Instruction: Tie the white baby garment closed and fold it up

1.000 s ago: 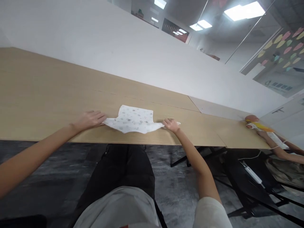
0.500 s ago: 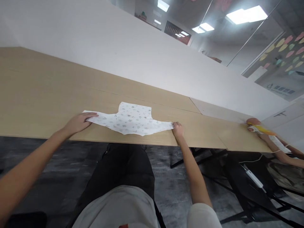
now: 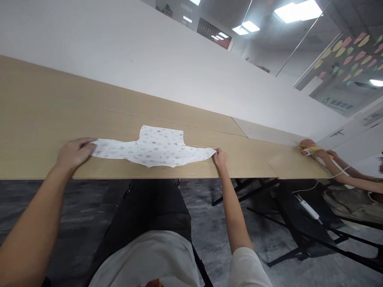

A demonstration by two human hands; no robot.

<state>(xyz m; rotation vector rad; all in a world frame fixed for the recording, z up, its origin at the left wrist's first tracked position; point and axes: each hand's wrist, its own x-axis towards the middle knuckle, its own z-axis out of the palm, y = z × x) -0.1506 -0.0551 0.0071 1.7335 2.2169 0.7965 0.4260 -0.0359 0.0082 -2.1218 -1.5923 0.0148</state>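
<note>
A small white baby shirt (image 3: 161, 146) with a fine print lies spread on the wooden table, its body towards the wall and its sleeves stretched to both sides. My left hand (image 3: 74, 152) grips the end of the left sleeve, fingers closed over the cuff. At the other side, my right hand (image 3: 220, 158) pinches the tip of the right sleeve near the table's front edge. The shirt's neck side faces me and looks slightly wavy.
The long table (image 3: 74, 115) runs along a white wall (image 3: 119, 59) with glass above. At the far right, another person's hands (image 3: 324, 154) handle a doll-like thing (image 3: 307, 144) with yellow on it. A black chair (image 3: 302, 223) and a white power strip (image 3: 309, 209) are below.
My left hand has moved left and now grips the left sleeve's end, which is pulled straighter and longer. My right hand still pinches its sleeve. The view has shifted slightly.
</note>
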